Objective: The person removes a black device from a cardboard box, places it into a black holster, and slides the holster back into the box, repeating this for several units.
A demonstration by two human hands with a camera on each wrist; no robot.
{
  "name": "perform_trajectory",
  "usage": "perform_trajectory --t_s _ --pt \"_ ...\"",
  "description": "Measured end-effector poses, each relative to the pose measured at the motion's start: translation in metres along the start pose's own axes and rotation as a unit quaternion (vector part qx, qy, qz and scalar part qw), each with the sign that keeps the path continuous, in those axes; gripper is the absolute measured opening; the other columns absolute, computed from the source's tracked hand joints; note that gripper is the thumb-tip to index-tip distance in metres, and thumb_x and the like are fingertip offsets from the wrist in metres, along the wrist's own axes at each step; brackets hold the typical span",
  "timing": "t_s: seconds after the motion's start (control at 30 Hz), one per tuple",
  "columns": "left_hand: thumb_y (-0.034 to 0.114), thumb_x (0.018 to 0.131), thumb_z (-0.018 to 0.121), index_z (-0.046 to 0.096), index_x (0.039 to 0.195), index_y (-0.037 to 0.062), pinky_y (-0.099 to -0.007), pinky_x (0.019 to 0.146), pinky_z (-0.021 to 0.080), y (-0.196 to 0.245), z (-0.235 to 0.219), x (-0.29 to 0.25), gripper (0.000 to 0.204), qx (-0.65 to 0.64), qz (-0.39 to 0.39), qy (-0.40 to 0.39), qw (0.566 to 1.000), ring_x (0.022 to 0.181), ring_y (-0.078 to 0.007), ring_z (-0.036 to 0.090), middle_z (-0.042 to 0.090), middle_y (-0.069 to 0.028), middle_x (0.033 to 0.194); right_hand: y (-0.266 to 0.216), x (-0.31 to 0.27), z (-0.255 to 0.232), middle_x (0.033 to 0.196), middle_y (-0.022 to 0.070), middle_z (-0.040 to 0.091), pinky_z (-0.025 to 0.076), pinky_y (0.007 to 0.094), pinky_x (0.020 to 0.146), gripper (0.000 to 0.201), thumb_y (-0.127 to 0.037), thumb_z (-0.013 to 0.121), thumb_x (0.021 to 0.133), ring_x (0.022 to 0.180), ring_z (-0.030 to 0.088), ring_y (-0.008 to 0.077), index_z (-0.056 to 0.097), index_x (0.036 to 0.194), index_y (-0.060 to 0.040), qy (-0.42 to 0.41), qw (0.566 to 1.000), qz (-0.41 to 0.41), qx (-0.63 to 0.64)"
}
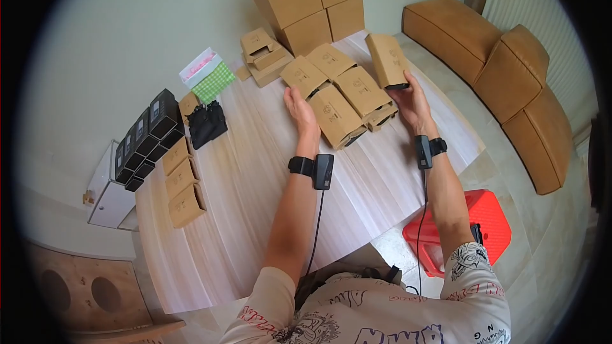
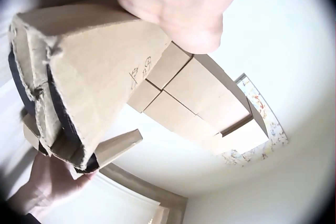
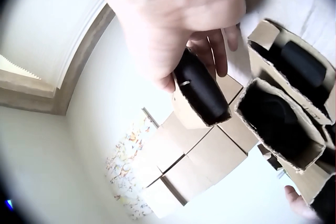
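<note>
The right hand (image 1: 414, 103) grips the lower end of a brown cardboard box (image 1: 387, 60), tilted at the right of a group of similar boxes (image 1: 362, 91). In the right wrist view, black material (image 3: 202, 88) fills that box's open end, between the thumb and fingers of the right hand (image 3: 173, 19). The left hand (image 1: 302, 114), its fingers extended, rests against the left side of the grouped boxes. In the left wrist view, the left hand (image 2: 178, 3) is beside a box (image 2: 100, 71) with a rough open end; how its fingertips touch is hidden.
Large cartons (image 1: 290, 3) are stacked at the table's back. Black boxes (image 1: 150, 127), a black cloth bundle (image 1: 207, 125), a green checked box (image 1: 213, 81) and small brown boxes (image 1: 183, 185) stand on the left. A red stool (image 1: 488, 216) and a brown sofa (image 1: 523, 83) are to the right.
</note>
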State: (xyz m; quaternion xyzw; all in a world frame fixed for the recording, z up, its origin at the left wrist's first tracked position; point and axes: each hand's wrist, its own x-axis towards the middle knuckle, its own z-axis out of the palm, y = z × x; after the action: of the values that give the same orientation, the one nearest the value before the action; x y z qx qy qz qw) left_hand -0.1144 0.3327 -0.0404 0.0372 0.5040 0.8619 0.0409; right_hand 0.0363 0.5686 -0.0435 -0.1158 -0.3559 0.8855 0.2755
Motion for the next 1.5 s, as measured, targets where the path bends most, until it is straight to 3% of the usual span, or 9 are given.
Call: perform_trajectory --t_s 0.5,0.63,0.73,0.8,0.9,1.13,1.27,1.33,1.5 --pt "0.043 0.113 0.046 0.040 0.158 -0.0054 -0.0387 0.119 0.038 0.002 -0.002 -0.012 0.066 0.060 0.017 0.055 0.997 0.144 -0.0337 0.048 0.048 -0.0216 0.159 -0.018 -0.006 0.003 0.129 0.0124 0.070 0.055 0.0390 0.102 0.054 -0.042 0.067 0.106 0.117 0.068 0.0210 0.059 0.142 -0.0020 -0.016 1.000 -0.002 0.004" --pt "0.047 0.114 0.045 0.042 0.157 -0.0037 -0.0389 0.118 0.040 0.014 -0.029 -0.009 0.067 0.119 0.004 0.089 0.989 0.141 -0.0309 0.051 0.052 -0.0207 0.155 -0.049 -0.026 0.027 0.107 0.0075 0.076 0.060 0.0271 0.079 0.048 -0.035 0.074 0.103 0.088 0.073 0.0118 0.059 0.135 -0.0020 -0.004 0.955 -0.124 -0.270" --pt "0.052 0.112 0.049 0.044 0.154 -0.0027 -0.0509 0.115 0.042 0.065 -0.035 -0.053 0.069 0.092 0.014 0.007 0.996 0.140 -0.0317 0.053 0.054 -0.0188 0.151 -0.042 -0.070 0.093 0.103 0.0076 0.075 0.059 0.0268 0.078 0.053 -0.036 0.079 0.098 0.087 0.072 0.0105 0.059 0.135 -0.0034 -0.062 0.926 -0.138 -0.344" --pt "0.049 0.111 0.055 0.049 0.149 -0.0010 -0.0472 0.113 0.045 0.090 -0.038 -0.079 0.064 -0.067 -0.014 -0.187 0.980 0.138 -0.0293 0.056 0.059 -0.0179 0.147 -0.012 -0.092 0.131 0.101 0.0088 0.075 0.059 0.0293 0.077 0.055 -0.035 0.083 0.095 0.088 0.071 0.0106 0.059 0.133 -0.0021 -0.101 0.909 -0.142 -0.377" --pt "0.041 0.110 0.062 0.053 0.145 -0.0009 -0.0424 0.109 0.050 0.111 -0.043 -0.097 0.055 -0.055 0.032 -0.150 0.987 0.132 -0.0255 0.060 0.062 -0.0157 0.142 0.020 -0.114 0.159 0.101 0.0153 0.075 0.059 0.0368 0.078 0.048 -0.033 0.082 0.095 0.087 0.073 0.0198 0.066 0.124 0.0010 -0.242 0.827 -0.187 -0.473" --pt "0.028 0.107 0.068 0.034 0.159 -0.0055 -0.0394 0.112 0.049 0.060 -0.114 0.002 0.070 0.086 -0.067 -0.048 0.993 0.135 -0.0259 0.058 0.056 -0.0211 0.149 -0.032 -0.007 0.062 0.103 0.0134 0.079 0.058 0.0378 0.086 0.042 -0.035 0.070 0.104 0.092 0.075 0.0203 0.073 0.118 0.0035 0.008 0.757 -0.298 -0.581" --pt "0.033 0.105 0.067 0.032 0.158 -0.0098 -0.0469 0.119 0.041 0.025 -0.097 0.041 0.077 0.307 0.069 0.049 0.948 0.139 -0.0399 0.053 0.049 -0.0306 0.154 -0.008 0.029 0.009 0.113 0.0129 0.078 0.056 0.0358 0.094 0.049 -0.042 0.066 0.107 0.101 0.072 0.0186 0.071 0.123 0.0040 -0.035 0.812 -0.177 -0.555" --pt "0.034 0.105 0.066 0.030 0.159 -0.0114 -0.0490 0.122 0.037 0.028 -0.087 0.055 0.079 0.348 0.085 0.063 0.931 0.143 -0.0448 0.049 0.046 -0.0341 0.155 0.012 0.024 -0.001 0.124 0.0133 0.073 0.053 0.0345 0.102 0.058 -0.049 0.064 0.108 0.112 0.068 0.0182 0.069 0.129 0.0046 -0.029 0.936 -0.051 -0.346" --pt "0.041 0.107 0.058 0.027 0.160 -0.0146 -0.0490 0.128 0.027 0.028 -0.070 0.057 0.082 0.439 0.109 0.043 0.891 0.154 -0.0482 0.032 0.039 -0.0371 0.160 -0.007 0.030 0.006 0.144 0.0198 0.064 0.047 0.0353 0.115 0.072 -0.053 0.058 0.109 0.133 0.061 0.0233 0.054 0.149 0.0063 -0.051 0.945 -0.004 -0.323"
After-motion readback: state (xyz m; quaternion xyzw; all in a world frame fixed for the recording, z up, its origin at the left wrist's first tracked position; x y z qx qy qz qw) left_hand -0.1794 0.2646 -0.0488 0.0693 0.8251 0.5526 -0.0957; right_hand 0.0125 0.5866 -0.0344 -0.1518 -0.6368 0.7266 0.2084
